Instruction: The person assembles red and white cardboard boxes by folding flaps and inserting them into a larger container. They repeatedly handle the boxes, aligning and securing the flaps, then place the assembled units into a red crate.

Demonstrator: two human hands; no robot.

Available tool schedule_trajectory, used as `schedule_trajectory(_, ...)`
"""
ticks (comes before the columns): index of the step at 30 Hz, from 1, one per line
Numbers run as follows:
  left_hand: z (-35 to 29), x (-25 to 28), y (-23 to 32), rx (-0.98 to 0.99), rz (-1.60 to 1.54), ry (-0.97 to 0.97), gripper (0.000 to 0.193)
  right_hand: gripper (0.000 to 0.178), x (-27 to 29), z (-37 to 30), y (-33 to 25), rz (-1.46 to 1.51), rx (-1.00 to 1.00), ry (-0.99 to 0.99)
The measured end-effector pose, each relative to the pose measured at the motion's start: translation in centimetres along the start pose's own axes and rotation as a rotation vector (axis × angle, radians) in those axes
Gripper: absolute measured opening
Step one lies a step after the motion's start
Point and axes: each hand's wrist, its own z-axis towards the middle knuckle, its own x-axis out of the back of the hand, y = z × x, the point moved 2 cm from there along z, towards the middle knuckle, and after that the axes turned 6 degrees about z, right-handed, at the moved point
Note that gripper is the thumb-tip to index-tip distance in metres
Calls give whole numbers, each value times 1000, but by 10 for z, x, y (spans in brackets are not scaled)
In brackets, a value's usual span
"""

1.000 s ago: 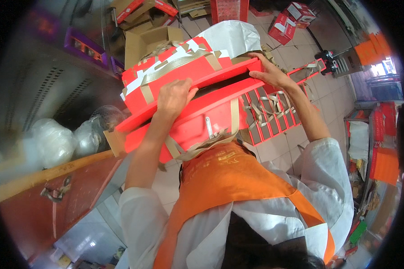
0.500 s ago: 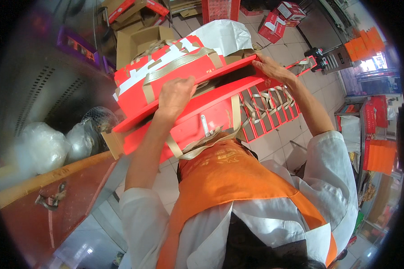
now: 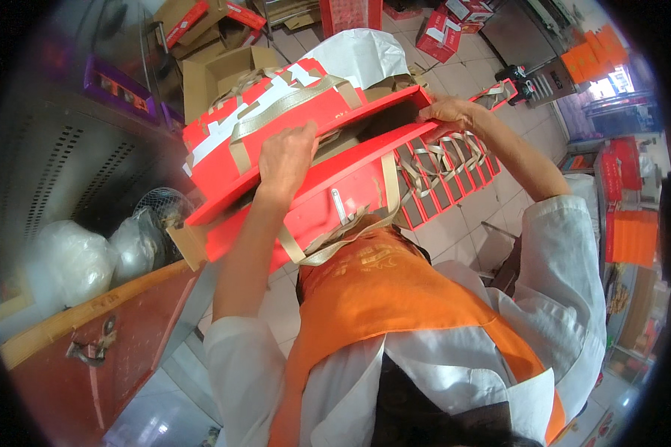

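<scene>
A metal cabinet (image 3: 60, 160), perforated in rows and dull-sheened, fills the left of the frame; the person's soft cloth orange apron (image 3: 388, 298) occupies the lower centre. Just above it, mid-frame, is a long red gift bag (image 3: 343, 179), slanting up toward the right. Its near side appears to rest against the apron, probably for steadiness while both hands work at the mouth. Behind it are more red-and-white bags (image 3: 298, 119), stacked tightly; to the right, a row of red bags (image 3: 441, 195) stands side by side, likely to save space. The left hand (image 3: 285, 156) is at the far rim, fingers curled together in a near fist, seemingly gripping it so the mouth gapes. The right hand (image 3: 456, 115) is at the bag's right end, fingers bent; whether they pinch the board cannot be told. The bag looks like stiff, smooth paperboard, darker inside. A flat, faintly glossy beige ribbon handle (image 3: 390, 182) runs down its near face, beside a narrow, pale oblong fitting (image 3: 338, 205).
</scene>
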Motion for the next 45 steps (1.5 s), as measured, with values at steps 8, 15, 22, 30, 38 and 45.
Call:
schedule_trajectory(8, 1, -6, -3, -18, -107, -9, 23, 57, -9, -3, -7, -389, 116, 200)
schedule_trajectory(15, -1, -8, -4, 0, -131, 9, 25, 59, 20, -1, -28, -112, 799, 449)
schedule_trajectory(22, 0, -7, -3, -18, -101, -25, 26, 57, 14, 22, -29, -957, 739, 676)
schedule_trajectory(30, 0, -12, -4, -34, -127, 1, 26, 53, -8, 7, -41, -1259, 907, 1051)
schedule_trajectory(38, -4, -15, -8, 8, -91, -28, 24, 28, -82, -16, -52, -967, 1320, 162)
schedule_trajectory(45, -7, -10, -9, 78, -136, -154, 12, 53, -148, 28, -36, -1286, 1248, 192)
